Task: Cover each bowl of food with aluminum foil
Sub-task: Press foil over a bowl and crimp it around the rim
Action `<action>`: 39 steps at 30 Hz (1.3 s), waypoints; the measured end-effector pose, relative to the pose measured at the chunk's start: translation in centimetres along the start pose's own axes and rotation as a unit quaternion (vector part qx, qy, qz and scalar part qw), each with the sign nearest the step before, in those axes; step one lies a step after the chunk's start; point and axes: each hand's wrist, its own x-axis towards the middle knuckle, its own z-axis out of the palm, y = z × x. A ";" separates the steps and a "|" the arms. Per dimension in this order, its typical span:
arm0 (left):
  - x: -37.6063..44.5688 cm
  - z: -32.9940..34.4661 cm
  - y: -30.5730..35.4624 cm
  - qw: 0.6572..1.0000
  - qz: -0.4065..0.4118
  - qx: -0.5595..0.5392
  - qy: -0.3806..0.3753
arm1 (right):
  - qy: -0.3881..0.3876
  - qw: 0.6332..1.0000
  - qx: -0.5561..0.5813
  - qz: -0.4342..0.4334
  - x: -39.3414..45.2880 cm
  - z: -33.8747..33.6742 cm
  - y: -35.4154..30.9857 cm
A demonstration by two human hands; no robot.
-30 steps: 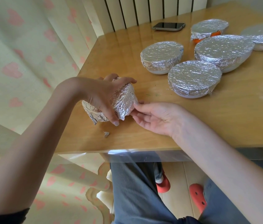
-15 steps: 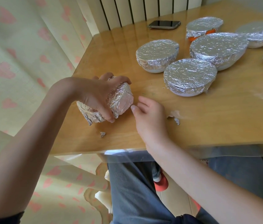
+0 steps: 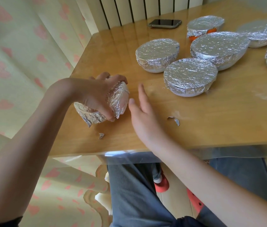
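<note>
The left hand (image 3: 96, 97) grips a small bowl (image 3: 113, 102) wrapped in foil, tipped on its side near the table's (image 3: 195, 131) front left corner, its mouth apparently turned right toward the other hand. The right hand (image 3: 143, 112) hovers just beside it, fingers straight and relaxed, holding nothing (the thumb tip nearly meets the foil). So the bowl lies directly left of the right fingers, which are best placed to press down any loose foil. Six covered bowls (image 3: 190, 76) stand well apart behind.

Wood table (image 3: 195, 128), heart curtain (image 3: 14, 54), radiator (image 3: 129, 9) behind.
</note>
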 end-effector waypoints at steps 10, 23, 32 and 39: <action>0.1 0.0 0.2 1.000 -0.027 -0.008 0.001 | 0.040 0.999 0.015 0.032 3.6 -0.8 -1.5; -0.8 -1.6 0.7 0.992 -0.107 -0.015 -0.065 | 0.066 0.996 0.052 0.013 0.3 -0.5 -1.2; -0.9 -0.5 -1.6 0.996 0.044 -0.022 -0.073 | 0.046 0.975 -0.172 -0.136 0.3 -0.6 0.3; -0.7 -0.1 -1.8 0.998 0.039 -0.016 -0.055 | 0.056 0.967 -0.195 -0.154 2.4 -1.5 -0.4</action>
